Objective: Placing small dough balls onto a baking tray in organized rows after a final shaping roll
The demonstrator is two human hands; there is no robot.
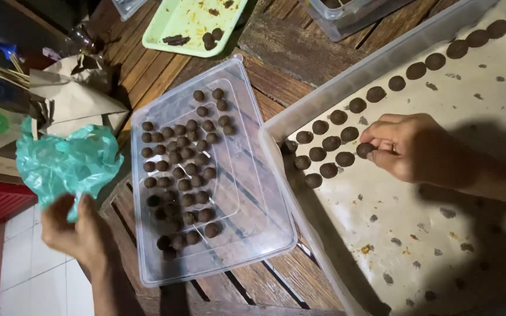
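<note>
1. From the head view, I see a clear plastic lid (265,234) lying on the wooden counter (300,52), carrying a cluster of small dark brown balls (183,169).
2. Beside it, a large lined tray (440,234) holds a row and a small group of the same balls along its far edge.
3. My right hand (411,146) has a narrow grip, fingertips pinched on one ball (364,150) in the tray.
4. My left hand (74,228) is closed on a crumpled teal plastic bag (68,161) off the counter's left edge.
5. A pale green tray (183,20) with scraps sits at the far edge; brown paper (77,99) lies left.
</note>
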